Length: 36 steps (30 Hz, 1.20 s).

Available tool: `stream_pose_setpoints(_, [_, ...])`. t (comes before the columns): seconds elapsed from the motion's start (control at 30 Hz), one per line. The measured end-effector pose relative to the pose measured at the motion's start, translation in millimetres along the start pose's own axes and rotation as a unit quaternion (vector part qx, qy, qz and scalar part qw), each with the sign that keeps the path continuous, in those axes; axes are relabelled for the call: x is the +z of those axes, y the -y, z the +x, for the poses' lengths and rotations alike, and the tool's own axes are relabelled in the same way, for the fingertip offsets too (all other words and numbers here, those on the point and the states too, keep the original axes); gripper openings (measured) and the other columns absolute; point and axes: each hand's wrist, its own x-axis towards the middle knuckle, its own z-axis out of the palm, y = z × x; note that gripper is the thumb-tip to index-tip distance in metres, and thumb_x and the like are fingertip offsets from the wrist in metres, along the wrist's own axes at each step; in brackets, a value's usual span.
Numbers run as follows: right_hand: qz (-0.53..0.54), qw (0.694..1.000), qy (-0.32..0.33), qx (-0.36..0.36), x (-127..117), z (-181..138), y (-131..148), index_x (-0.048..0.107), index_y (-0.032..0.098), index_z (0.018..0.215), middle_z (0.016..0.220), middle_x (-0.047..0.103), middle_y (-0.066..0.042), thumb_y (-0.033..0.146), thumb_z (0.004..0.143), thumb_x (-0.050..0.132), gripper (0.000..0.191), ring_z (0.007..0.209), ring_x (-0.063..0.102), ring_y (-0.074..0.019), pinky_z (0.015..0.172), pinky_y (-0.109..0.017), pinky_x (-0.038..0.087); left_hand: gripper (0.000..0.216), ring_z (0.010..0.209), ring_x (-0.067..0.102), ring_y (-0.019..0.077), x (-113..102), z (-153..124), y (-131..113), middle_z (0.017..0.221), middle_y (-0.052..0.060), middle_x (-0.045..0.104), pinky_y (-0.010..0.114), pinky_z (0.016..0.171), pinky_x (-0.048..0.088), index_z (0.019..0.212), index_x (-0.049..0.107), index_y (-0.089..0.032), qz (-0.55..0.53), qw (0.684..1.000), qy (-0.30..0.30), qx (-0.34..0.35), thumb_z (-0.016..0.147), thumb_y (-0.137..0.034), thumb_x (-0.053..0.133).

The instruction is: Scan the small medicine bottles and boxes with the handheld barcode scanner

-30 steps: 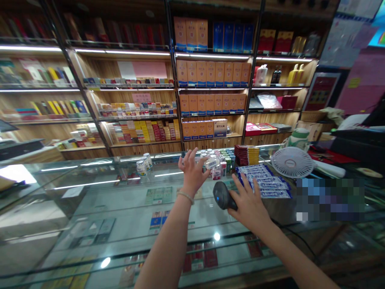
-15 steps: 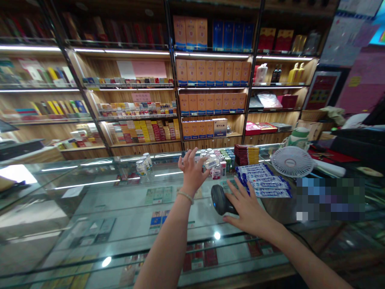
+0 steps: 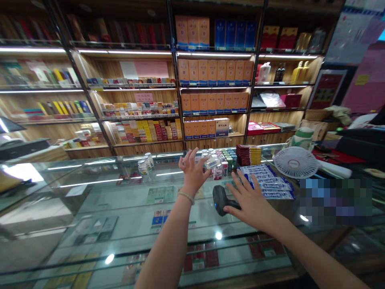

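Observation:
My left hand is raised over the glass counter, pinching a small clear jar with a pale label between thumb and forefinger; its other fingers point upward. Its exact contents are too small to make out. A black handheld barcode scanner lies on the counter to the right of that wrist. Over the scanner's handle hovers my right hand, fingers spread and gripping nothing; its thumb overlaps the handle, and I cannot tell whether it touches. Blue-and-white packets lie just beyond the right fingers.
Behind the jar stand several small jars and a stack of red-and-yellow packs. A white fan is at the right, and a few jars stand at the left. The glass counter has packs beneath it; shelves line the wall.
My right hand has drawn slightly right, its fingers spreading, so more of the scanner's handle shows. My left hand keeps its pinch on the jar. The view has shifted slightly.

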Motion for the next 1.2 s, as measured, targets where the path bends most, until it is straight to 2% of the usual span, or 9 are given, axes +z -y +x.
stream_pose_setpoints(0.23, [-0.01, 0.999, -0.037, 0.035, -1, 36, -29, 0.05, 0.023, 0.148, 0.164, 0.03, -0.014, 0.065, 0.099, 0.028, 0.068, 0.154, 0.015, -0.0335, 0.121, -0.061, 0.006, 0.039, 0.142, 0.037, 0.0336, 1, 0, 2, 0.152, 0.007, 0.047, 0.056, 0.119, 0.01, 0.108, 0.072, -0.035, 0.005, 1.0, 0.003, -0.003, 0.072, -0.043, 0.082])
stream_pose_setpoints(0.5, [0.048, 0.993, -0.088, 0.062, 26, 82, -51, 0.037, 0.023, 0.155, 0.165, 0.027, -0.014, 0.059, 0.098, 0.039, 0.068, 0.152, 0.017, -0.0339, 0.118, -0.059, 0.018, 0.037, 0.143, 0.036, 0.0341, -2, 2, 1, 0.153, 0.008, 0.045, 0.056, 0.12, 0.01, 0.109, 0.072, -0.033, 0.01, 1.0, 0.021, -0.019, 0.074, -0.042, 0.08])
stream_pose_setpoints(0.73, [0.105, 0.988, -0.106, 0.039, 35, 115, -55, 0.057, 0.025, 0.141, 0.162, 0.034, -0.013, 0.046, 0.097, 0.044, 0.05, 0.149, 0.025, -0.0347, 0.111, -0.057, 0.027, 0.037, 0.144, 0.035, 0.0338, -4, 3, 3, 0.153, 0.008, 0.045, 0.057, 0.119, 0.009, 0.109, 0.072, -0.035, 0.031, 0.999, 0.018, -0.027, 0.073, -0.04, 0.08])
stream_pose_setpoints(0.9, [0.128, 0.984, -0.121, 0.013, 38, 122, -58, 0.061, 0.024, 0.137, 0.161, 0.037, -0.011, 0.038, 0.097, 0.047, 0.045, 0.148, 0.028, -0.0337, 0.111, -0.055, 0.029, 0.038, 0.143, 0.036, 0.0334, -2, 3, 4, 0.151, 0.009, 0.047, 0.058, 0.119, 0.012, 0.111, 0.072, -0.034, 0.037, 0.999, 0.015, -0.035, 0.074, -0.041, 0.08])
stream_pose_setpoints(1.2, [0.164, 0.974, -0.152, -0.032, 15, 158, -61, 0.065, 0.033, 0.132, 0.162, 0.036, -0.006, 0.037, 0.099, 0.049, 0.038, 0.148, 0.026, -0.0337, 0.111, -0.057, 0.028, 0.03, 0.142, 0.036, 0.0338, 1, 4, 2, 0.151, 0.01, 0.046, 0.06, 0.118, 0.019, 0.104, 0.075, -0.029, 0.027, 0.997, 0.031, -0.072, 0.08, -0.047, 0.075])
